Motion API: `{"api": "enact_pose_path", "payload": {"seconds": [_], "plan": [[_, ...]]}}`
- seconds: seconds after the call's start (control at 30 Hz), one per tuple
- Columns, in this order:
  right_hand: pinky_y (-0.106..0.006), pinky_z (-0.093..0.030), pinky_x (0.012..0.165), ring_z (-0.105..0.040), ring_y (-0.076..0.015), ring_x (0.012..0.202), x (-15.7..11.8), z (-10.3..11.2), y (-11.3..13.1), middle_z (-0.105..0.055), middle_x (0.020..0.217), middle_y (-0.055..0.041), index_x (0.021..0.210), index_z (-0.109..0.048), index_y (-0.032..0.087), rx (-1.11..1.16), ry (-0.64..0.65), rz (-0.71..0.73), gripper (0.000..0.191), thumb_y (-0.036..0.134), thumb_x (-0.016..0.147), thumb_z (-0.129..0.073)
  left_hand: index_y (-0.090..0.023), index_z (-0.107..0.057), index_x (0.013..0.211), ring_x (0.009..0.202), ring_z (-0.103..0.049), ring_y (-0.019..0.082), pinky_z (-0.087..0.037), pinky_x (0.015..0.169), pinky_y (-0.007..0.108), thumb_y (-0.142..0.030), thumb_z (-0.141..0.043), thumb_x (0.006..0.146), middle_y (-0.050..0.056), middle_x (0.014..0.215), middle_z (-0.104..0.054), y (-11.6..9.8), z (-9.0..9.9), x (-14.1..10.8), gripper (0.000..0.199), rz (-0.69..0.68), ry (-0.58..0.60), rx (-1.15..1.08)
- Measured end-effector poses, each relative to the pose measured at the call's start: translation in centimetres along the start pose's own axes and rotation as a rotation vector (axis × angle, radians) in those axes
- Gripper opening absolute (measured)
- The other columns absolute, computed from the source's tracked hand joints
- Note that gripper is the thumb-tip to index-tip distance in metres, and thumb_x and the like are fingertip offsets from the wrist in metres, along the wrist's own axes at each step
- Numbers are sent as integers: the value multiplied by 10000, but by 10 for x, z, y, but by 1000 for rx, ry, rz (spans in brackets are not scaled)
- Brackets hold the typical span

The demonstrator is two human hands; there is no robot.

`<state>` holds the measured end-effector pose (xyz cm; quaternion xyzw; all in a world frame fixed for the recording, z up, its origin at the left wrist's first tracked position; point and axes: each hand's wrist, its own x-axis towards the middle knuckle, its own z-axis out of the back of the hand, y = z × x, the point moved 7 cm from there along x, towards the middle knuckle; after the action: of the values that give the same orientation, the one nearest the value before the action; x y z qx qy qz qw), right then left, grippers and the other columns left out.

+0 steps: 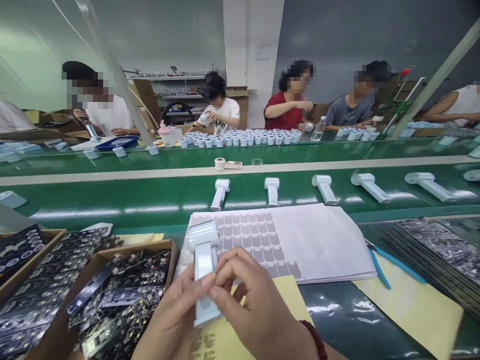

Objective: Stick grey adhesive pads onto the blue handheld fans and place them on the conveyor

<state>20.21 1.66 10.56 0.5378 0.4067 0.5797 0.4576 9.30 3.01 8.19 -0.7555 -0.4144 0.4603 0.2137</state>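
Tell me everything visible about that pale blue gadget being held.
The gadget looks like glossy plastic: a drum-shaped head across a long handle with a wider base. Its head end faces away from the person. The left hand grips the handle; the right hand has fingertips at its lower half.

Factory assembly line: workers along a green conveyor belt [168, 195], circuit boards [127, 295].
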Motion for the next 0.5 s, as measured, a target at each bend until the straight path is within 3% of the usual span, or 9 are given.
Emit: {"api": "enact_pose_path", "payload": {"seconds": [0.1, 0.17, 0.3, 0.4, 0.5], "plan": [[-179, -498, 470, -570, -126, 720, 1, 17, -7, -534, 945, -16, 799, -587, 211, 303, -155, -58, 114, 283, 885, -607, -176, -750, 1088, 1084, -682, 321, -590, 837, 307, -120, -872, 558, 118, 1088, -755, -11, -1, 2, 547, 11, 60, 63], [-191, -525, 483, -598, -130, 723, -1, 31, -14, -575, 976, -33, 827, -599, 209, 302, -213, -80, 175, 358, 916, -586, -144, -753, 1058, 1062, -694, 315, -591, 841, 304, -73, -848, 564, 146, 1095, -752, -28, -1, 13, 508, -12, 58, 123], [-344, -606, 710, -687, -222, 887, -16, 69, -31, -700, 1063, -80, 995, -639, 220, -269, -273, -116, 196, 360, 950, -508, -109, -739, 996, 824, -752, 276, -615, 657, 279, 52, -780, 587, 160, 974, -771, -79, 1, 61, 442, -99, 3, 389], [-498, -597, 843, -686, -306, 1052, -35, 100, -37, -727, 1142, -115, 1218, -598, 199, -727, -366, -75, 327, 311, 958, -435, -59, -710, 874, 629, -716, 147, -564, 598, 202, 78, -611, 744, 55, 715, -752, -120, -2, 106, 213, -155, -62, 502], [-458, -626, 832, -691, -294, 1087, -53, 109, -48, -727, 1185, -118, 1307, -554, 175, -927, -307, -78, 398, 251, 928, -458, -40, -665, 1001, 536, -633, 33, -493, 578, 147, -82, -361, 947, -49, 597, -684, -147, -14, 140, 312, -201, -80, 476]]}}
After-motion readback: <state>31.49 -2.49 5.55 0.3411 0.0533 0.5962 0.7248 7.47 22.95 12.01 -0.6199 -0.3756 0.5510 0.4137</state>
